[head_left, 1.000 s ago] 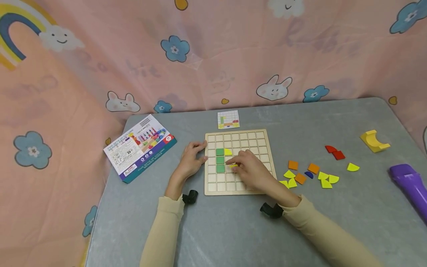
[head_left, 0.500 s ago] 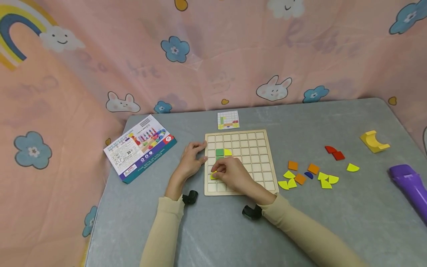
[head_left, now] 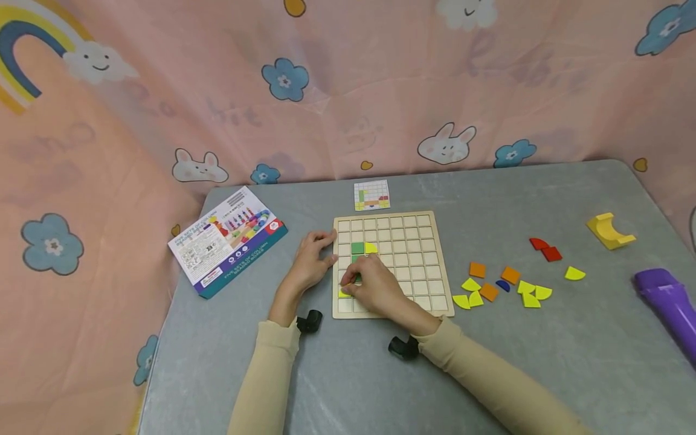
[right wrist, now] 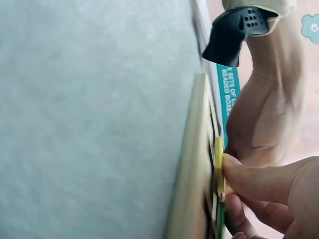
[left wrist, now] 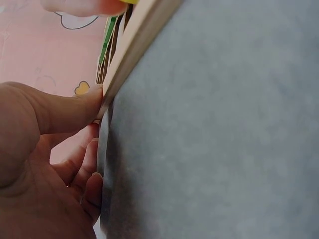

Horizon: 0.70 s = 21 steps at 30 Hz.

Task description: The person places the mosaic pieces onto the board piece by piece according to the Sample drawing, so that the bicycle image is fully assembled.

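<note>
A wooden grid board (head_left: 418,235) lies in the middle of the table. Green square tiles (head_left: 357,248) stand in its left part, with a yellow tile (head_left: 371,248) beside the top one. My right hand (head_left: 377,290) reaches over the board and pinches a yellow piece (head_left: 344,292) at its lower left cells; the hand covers part of the green tiles. In the right wrist view the thumb lies against this yellow piece (right wrist: 219,159), close on the grid. At the board's left edge rests my left hand (head_left: 311,263), thumb (left wrist: 75,107) pressed to the wooden rim.
Behind the board lies a pattern card (head_left: 372,195). Loose yellow quarter tiles (head_left: 530,298), orange squares (head_left: 478,269), red tiles (head_left: 551,253) and a blue half-disc (head_left: 503,285) lie to the right. Farther out are a yellow arch (head_left: 610,232) and a purple object (head_left: 666,308). A box (head_left: 228,241) sits left.
My right hand has moved left across the board with the yellow piece, then slightly down toward the lower left cells. The left hand has stayed at the board's edge.
</note>
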### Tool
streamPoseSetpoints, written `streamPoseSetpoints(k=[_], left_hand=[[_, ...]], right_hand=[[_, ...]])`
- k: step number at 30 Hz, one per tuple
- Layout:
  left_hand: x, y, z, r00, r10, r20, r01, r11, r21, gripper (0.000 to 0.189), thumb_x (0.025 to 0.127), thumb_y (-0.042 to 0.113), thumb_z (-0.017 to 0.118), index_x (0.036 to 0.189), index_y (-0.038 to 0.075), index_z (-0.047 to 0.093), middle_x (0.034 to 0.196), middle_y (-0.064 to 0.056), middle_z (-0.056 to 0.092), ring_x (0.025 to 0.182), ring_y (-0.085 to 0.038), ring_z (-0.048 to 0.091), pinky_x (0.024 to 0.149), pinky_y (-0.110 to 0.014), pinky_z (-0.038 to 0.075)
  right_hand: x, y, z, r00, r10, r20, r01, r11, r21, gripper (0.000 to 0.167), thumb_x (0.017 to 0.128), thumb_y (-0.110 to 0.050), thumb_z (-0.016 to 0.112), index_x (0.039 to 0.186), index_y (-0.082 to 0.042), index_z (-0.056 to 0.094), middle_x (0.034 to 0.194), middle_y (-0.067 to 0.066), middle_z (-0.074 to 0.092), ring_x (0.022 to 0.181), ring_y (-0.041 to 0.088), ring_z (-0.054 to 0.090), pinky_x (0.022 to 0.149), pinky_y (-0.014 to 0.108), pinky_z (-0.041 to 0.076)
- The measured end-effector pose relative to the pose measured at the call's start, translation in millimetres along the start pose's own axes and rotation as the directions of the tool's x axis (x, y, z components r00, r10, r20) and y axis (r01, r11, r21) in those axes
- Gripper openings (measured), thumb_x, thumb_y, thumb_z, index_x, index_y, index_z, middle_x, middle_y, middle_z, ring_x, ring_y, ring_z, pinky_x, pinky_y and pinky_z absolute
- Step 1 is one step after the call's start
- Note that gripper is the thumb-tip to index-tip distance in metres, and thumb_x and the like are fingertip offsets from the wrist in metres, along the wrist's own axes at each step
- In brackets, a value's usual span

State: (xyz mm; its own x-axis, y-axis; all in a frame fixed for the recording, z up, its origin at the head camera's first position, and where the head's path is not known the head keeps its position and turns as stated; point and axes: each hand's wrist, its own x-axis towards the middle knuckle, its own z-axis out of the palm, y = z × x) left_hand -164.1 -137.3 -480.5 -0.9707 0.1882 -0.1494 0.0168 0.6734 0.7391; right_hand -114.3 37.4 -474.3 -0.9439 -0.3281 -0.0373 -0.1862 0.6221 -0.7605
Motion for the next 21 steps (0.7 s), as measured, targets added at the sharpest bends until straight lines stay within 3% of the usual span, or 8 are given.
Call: streamPoseSetpoints(k=[9, 15, 21], left_hand=[[-0.1, 0.2, -0.8, 1.000, 0.005, -0.004, -0.005, 1.000, -0.010, 0.058, 0.101, 0.005, 0.069, 0.156, 0.006, 0.051, 0.149, -0.020, 0.051, 0.142, -0.038, 0.041, 0.121, -0.056, 0.031], [0.4, 0.5, 3.5, 1.000, -0.013, 0.003, 0.013, 1.000, -0.011, 0.058, 0.101, 0.007, 0.069, 0.157, 0.008, 0.051, 0.152, -0.018, 0.049, 0.144, -0.037, 0.039, 0.122, -0.055, 0.029], [0.8, -0.4, 4.5, 1.000, -0.014, -0.005, 0.014, 1.000, -0.009, 0.059, 0.102, 0.006, 0.068, 0.157, 0.007, 0.049, 0.152, -0.019, 0.049, 0.144, -0.037, 0.039, 0.122, -0.055, 0.029]], right_hand=[[-9.0, -3.6, -7.4, 1.000, -0.005, 0.003, 0.005, 1.000, -0.023, 0.019, 0.085, 0.005, 0.079, 0.087, -0.013, 0.074, 0.093, 0.001, 0.068, 0.095, 0.020, 0.055, 0.083, 0.037, 0.049], [-36.4, 11.6, -30.0, 0.998, 0.032, 0.045, -0.031, 0.999, -0.019, 0.017, 0.087, -0.002, 0.082, 0.100, -0.013, 0.078, 0.102, 0.000, 0.073, 0.092, 0.017, 0.054, 0.084, 0.036, 0.047], [-64.4, 36.4, -61.3, 0.999, 0.031, -0.035, -0.033, 0.998, -0.050, 0.019, 0.087, -0.001, 0.082, 0.101, -0.013, 0.078, 0.106, 0.001, 0.074, 0.093, 0.020, 0.054, 0.081, 0.037, 0.045]])
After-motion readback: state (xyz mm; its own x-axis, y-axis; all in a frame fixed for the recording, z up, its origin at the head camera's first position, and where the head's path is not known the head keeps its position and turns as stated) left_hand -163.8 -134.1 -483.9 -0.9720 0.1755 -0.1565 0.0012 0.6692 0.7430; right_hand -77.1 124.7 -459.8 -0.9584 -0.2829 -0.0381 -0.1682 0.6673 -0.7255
